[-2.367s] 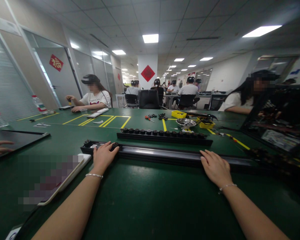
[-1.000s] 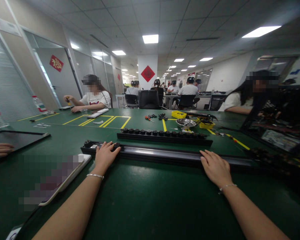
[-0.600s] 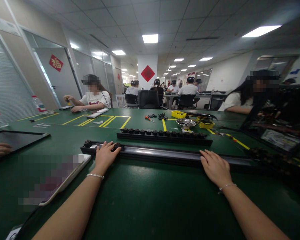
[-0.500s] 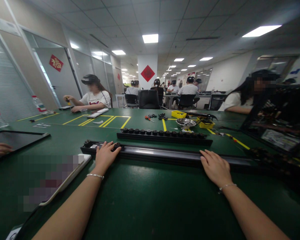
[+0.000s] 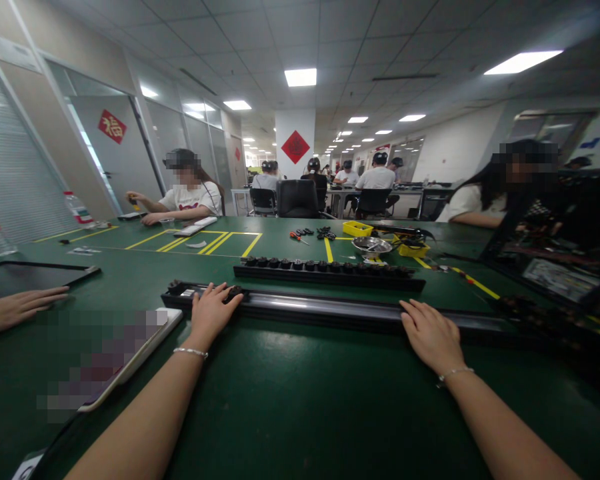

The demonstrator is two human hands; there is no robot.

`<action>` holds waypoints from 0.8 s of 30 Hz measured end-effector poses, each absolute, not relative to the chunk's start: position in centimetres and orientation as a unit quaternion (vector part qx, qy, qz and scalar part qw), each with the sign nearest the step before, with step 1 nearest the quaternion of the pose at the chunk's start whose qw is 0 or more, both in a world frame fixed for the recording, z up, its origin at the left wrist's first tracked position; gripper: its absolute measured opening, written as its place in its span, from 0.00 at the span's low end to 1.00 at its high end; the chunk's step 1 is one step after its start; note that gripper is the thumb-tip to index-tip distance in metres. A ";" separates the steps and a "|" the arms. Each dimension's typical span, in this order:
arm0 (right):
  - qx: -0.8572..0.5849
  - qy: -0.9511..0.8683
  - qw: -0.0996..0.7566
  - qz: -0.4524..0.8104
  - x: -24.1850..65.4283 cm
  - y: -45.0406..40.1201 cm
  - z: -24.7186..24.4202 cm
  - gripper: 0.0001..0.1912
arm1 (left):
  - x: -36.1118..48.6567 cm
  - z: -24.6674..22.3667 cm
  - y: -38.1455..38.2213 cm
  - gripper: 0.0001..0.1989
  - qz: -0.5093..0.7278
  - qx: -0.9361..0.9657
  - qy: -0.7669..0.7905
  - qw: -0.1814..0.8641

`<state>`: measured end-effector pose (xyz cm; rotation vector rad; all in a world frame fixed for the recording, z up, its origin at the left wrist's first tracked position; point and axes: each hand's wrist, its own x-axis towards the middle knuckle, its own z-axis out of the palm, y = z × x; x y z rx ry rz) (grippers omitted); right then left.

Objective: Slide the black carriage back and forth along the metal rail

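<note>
Hands flat on long black rail (image 5: 330, 308) — left hand (image 5: 209, 315) and right hand (image 5: 430, 335), fingers loosely spread, gripping nothing; even pressure should steady it.

Both forearms are bare, with no sleeves in view. The left hand (image 5: 211, 312) has a thin silver bead bracelet (image 5: 191, 351) at the wrist. The right hand (image 5: 430, 335) has a like silver bracelet (image 5: 453, 375). No gloves or rings show.
</note>
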<state>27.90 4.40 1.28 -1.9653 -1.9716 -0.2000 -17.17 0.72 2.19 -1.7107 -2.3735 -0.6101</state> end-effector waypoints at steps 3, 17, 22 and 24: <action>-0.694 -0.695 0.173 -0.073 27.9 4.4 1.3 0.29 | -17.1 2.2 0.7 0.24 -0.205 -0.572 -0.791 0.073; -0.695 -0.695 0.166 -0.079 27.9 4.4 1.3 0.29 | -17.1 1.9 0.9 0.25 -0.199 -0.587 -0.781 0.076; -0.698 -0.695 0.161 -0.069 27.9 4.4 1.3 0.30 | -17.0 2.0 0.9 0.26 -0.199 -0.587 -0.782 0.074; -0.699 -0.694 0.160 -0.067 27.8 4.4 1.4 0.30 | -16.9 2.0 0.8 0.26 -0.197 -0.589 -0.781 0.074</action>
